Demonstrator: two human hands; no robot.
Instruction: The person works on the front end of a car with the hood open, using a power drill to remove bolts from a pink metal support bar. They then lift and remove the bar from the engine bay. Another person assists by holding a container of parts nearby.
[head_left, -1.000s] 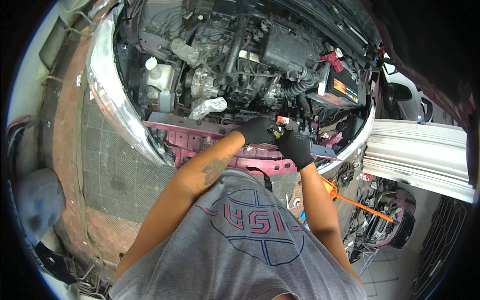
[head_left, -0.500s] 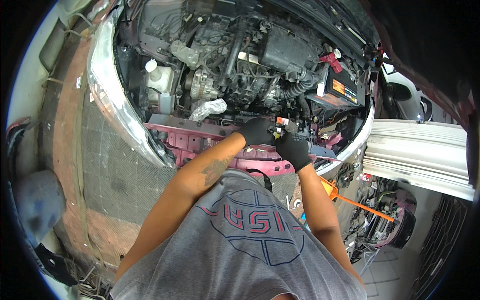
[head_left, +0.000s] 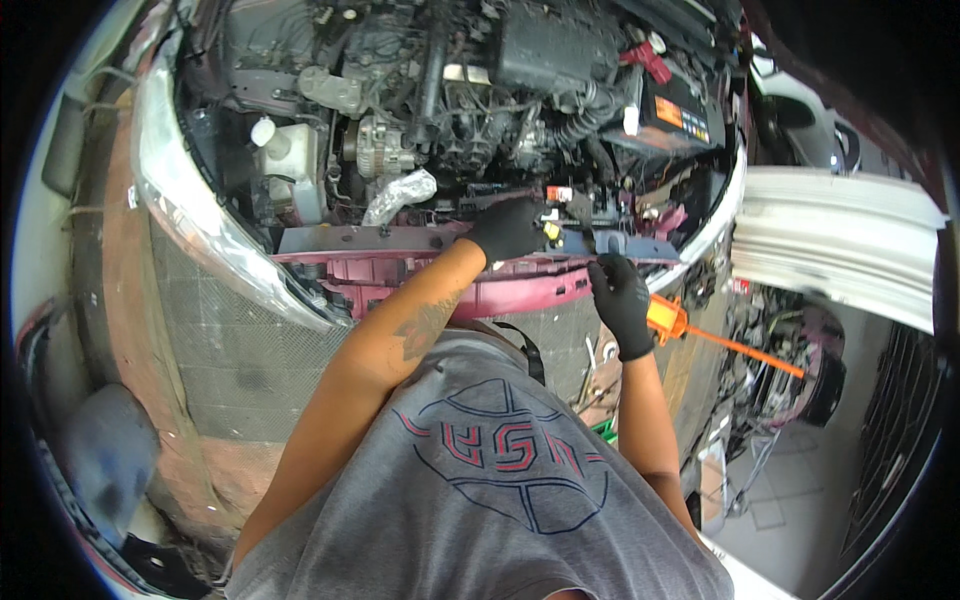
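Both my hands wear black gloves at the front of a car's engine bay. My left hand [head_left: 512, 230] is over the grey upper crossmember [head_left: 390, 239], its fingers closed around a small yellow-and-white piece [head_left: 552, 231] whose kind I cannot make out. Nearer to me and further right, my right hand [head_left: 622, 305] is in front of the crossmember with its fingers bent together. Whatever it may hold is hidden. Just beyond its fingertips a dark narrow part [head_left: 586, 228] stands out. The pink bumper beam [head_left: 530, 292] runs below both hands.
Beyond the crossmember sit the engine [head_left: 460, 130], a battery [head_left: 672, 120] and a white fluid reservoir [head_left: 292, 155]. Headlights flank the bay, the left headlight [head_left: 170, 190] nearer. An orange-handled tool [head_left: 735, 347] and scattered parts lie right. White corrugated panels [head_left: 830, 235] stand beyond.
My right hand has drawn away from my left, toward me and to the right. The left stays at the crossmember with the yellow piece now more visible. The whole view has shifted slightly.
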